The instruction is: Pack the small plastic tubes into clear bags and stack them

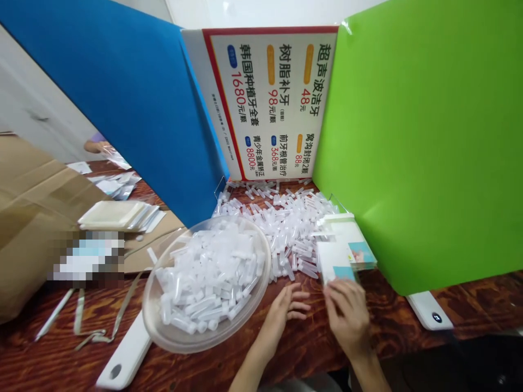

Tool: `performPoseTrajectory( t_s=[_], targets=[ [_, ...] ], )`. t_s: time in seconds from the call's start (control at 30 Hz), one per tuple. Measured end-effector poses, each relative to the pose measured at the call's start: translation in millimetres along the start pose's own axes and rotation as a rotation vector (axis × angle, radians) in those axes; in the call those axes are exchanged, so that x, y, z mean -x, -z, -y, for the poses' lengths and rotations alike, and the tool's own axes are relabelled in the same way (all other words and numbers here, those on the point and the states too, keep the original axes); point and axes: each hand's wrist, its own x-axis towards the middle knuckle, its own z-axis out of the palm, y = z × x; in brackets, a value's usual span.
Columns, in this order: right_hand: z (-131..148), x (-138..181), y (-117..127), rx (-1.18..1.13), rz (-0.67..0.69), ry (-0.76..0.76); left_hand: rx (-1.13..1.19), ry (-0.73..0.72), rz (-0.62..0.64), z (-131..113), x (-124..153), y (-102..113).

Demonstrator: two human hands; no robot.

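My right hand [347, 313] pinches the lower edge of a flat white printed card [332, 258] with a teal patch; whether it is a card or a thin packet I cannot tell. Just behind it lies a stack of similar white pieces [362, 256] with teal print, partly covered by the held one. My left hand [286, 307] hovers over the table with its fingers apart and nothing in them. To its left stands a round clear tub [263, 261] heaped with small capped plastic tubes [212, 267]. More loose tubes [290, 223] spread over the table beyond both hands.
A blue panel [134, 98], a printed price board [273, 103] and a green panel [420, 136] wall in the back. White flat devices [125, 354] stick out at both sides. At left are a cardboard box [36, 218], stacked packets [112, 215] and another person's hand [96, 146].
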Motion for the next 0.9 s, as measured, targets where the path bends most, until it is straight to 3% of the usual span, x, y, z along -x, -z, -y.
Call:
performPoseTrajectory(
  t_s=[0.1,0.2,0.3,0.4,0.47,0.6,0.73,0.9],
  targets=[
    [25,16,-2,-0.228,0.217,0.148,-0.068,-0.016,-0.072,0,-10,-6],
    [25,18,-10,-0.281,0.207,0.105,-0.211,-0.035,-0.163,-4,-2,13],
    [3,4,-28,-0.124,0.170,-0.058,-0.386,0.097,-0.115,-8,24,51],
    [-22,-13,-54,0.083,0.291,-0.127,-0.472,0.109,-0.024,-8,53,81],
    [-32,-18,-70,0.189,0.379,-0.138,-0.459,0.098,0.008,-7,67,89],
    [-40,-12,-83,0.283,0.444,-0.086,-0.370,0.084,0.020,-5,75,85],
    [-44,7,-72,0.282,0.427,0.034,-0.299,0.080,0.035,-7,72,75],
    [-45,26,-60,0.052,0.385,0.094,-0.347,0.105,0.137,-16,64,73]
  ],
)
